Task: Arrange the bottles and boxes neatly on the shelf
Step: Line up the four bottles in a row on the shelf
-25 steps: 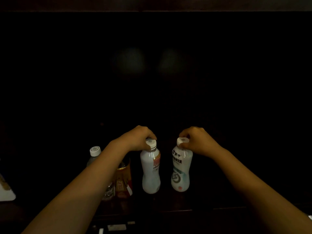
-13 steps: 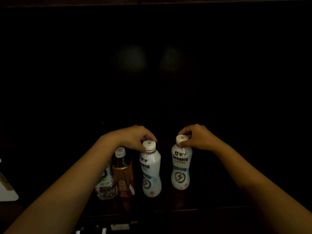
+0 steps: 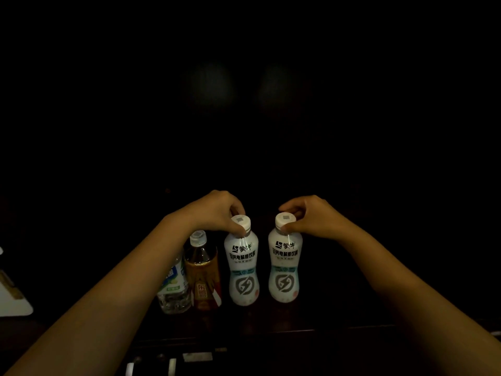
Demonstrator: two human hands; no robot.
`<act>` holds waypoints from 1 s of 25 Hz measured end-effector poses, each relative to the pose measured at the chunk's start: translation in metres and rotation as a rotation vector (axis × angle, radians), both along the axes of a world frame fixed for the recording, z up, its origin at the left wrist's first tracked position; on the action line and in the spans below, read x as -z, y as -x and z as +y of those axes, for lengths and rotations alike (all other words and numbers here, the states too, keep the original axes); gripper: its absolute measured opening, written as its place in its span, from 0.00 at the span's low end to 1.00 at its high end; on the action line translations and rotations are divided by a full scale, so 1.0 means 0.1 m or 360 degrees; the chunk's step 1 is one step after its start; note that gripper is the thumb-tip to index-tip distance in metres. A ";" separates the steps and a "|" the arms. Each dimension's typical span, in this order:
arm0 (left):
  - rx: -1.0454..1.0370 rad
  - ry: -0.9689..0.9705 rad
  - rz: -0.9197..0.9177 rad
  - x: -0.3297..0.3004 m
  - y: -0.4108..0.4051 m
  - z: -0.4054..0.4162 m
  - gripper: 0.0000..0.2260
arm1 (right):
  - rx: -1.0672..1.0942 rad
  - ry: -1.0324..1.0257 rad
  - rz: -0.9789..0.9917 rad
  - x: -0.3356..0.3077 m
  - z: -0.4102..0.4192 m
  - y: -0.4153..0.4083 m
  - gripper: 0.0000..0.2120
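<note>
Two white drink bottles stand upright side by side on a dark shelf (image 3: 339, 318), labels facing me. My left hand (image 3: 214, 213) pinches the cap of the left white bottle (image 3: 242, 270). My right hand (image 3: 311, 217) pinches the cap of the right white bottle (image 3: 284, 267). Just left of them stands a brown tea bottle (image 3: 203, 272), and beside it a clear water bottle (image 3: 173, 289), partly hidden behind my left forearm.
A white box (image 3: 13, 297) shows at the left edge. The shelf's back and sides are too dark to make out. The shelf's front edge (image 3: 298, 332) runs below the bottles, with small pale items (image 3: 195, 356) under it.
The left white bottle has been turned so its label faces me, matching the right one. The brown and clear bottles now show more beside my left arm.
</note>
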State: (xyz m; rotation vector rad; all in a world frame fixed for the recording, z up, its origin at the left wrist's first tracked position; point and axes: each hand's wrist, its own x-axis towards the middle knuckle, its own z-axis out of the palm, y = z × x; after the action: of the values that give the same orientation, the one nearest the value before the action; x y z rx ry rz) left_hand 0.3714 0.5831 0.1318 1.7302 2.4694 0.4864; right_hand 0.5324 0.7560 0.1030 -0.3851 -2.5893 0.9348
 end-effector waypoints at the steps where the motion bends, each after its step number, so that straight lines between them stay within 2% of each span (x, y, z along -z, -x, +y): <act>1: 0.0013 -0.0004 -0.0003 0.01 0.01 0.00 0.18 | 0.0015 -0.0029 -0.0031 -0.02 0.00 0.00 0.25; 4: 0.0062 -0.0014 -0.0020 0.00 -0.01 -0.04 0.17 | 0.0039 0.0006 -0.0068 -0.05 0.00 -0.01 0.28; 7: 0.0101 -0.0004 -0.0055 -0.04 -0.03 -0.08 0.15 | 0.0038 0.0041 -0.0007 -0.03 -0.06 0.00 0.26; 19: 0.0087 0.0047 0.0110 -0.04 -0.01 -0.15 0.15 | 0.0008 0.0108 0.0141 0.09 -0.29 0.15 0.23; 25: 0.0041 -0.0044 0.0018 0.00 0.02 -0.13 0.16 | 0.0012 0.0155 0.0146 0.10 -0.28 0.12 0.23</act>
State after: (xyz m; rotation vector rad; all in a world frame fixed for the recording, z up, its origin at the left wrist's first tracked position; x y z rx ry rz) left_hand 0.3691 0.5698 0.1318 1.7776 2.4559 0.5123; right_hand 0.5203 0.7281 0.0929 -0.3684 -2.4646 1.0535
